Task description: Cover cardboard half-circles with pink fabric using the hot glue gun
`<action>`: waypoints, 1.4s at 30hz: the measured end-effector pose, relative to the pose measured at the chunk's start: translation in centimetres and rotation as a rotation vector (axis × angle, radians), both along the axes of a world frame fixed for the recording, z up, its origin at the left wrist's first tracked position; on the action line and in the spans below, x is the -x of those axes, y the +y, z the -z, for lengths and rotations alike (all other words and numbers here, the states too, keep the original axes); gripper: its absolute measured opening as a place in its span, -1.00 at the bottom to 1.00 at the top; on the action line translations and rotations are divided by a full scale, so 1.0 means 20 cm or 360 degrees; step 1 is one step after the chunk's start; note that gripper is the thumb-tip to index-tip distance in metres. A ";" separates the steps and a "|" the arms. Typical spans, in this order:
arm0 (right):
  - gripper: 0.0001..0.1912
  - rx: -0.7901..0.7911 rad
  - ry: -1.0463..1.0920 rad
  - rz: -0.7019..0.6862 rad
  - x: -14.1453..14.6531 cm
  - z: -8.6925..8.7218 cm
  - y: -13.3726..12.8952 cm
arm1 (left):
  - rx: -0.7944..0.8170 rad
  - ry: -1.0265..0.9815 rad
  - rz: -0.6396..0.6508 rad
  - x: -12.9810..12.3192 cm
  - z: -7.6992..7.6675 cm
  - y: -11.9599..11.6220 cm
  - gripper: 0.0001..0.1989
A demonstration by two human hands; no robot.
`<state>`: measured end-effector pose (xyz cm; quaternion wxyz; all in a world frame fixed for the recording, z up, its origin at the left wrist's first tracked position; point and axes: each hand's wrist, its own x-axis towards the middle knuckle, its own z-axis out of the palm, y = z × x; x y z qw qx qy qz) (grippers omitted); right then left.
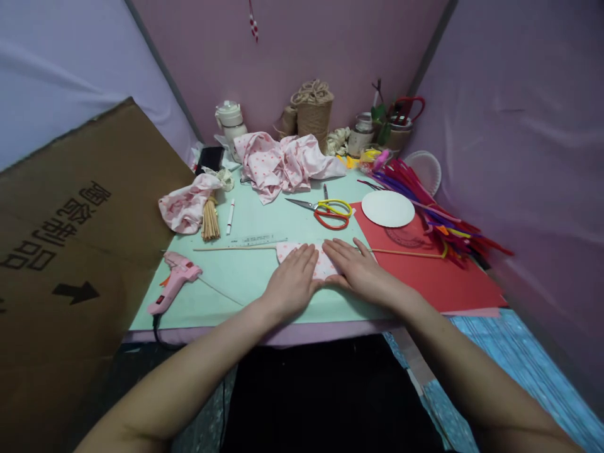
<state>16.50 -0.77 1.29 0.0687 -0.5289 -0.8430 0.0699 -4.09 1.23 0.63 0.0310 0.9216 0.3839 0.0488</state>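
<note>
A small piece of white cloth with pink dots (321, 267) lies on the pale green table top (264, 220). My left hand (292, 280) rests flat on its left part, fingers stretched out. On its right part lies my right hand (356, 267), also flat, with its thumb pointing toward my left hand. A long thin stick (231, 248) runs crosswise at the cloth; its middle is hidden by the cloth and hands, and its right end lies over red paper (425, 283). A ruler (259, 240) is just behind the stick.
Yellow-and-red scissors (333, 211), a white oval disc (387, 209) and colored pipe cleaners (425, 201) lie behind and right. At left are a pink glue gun (175, 280), bundled sticks (210, 220) and a tall cardboard sheet (85, 239). Crumpled dotted cloth (283, 163) and twine (314, 116) stand behind.
</note>
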 end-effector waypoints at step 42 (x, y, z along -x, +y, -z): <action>-0.36 0.0155 0.0568 0.0089 -0.09 -0.01 0.09 | 0.0294 -0.0258 -0.0111 0.11 -0.05 0.13 -0.56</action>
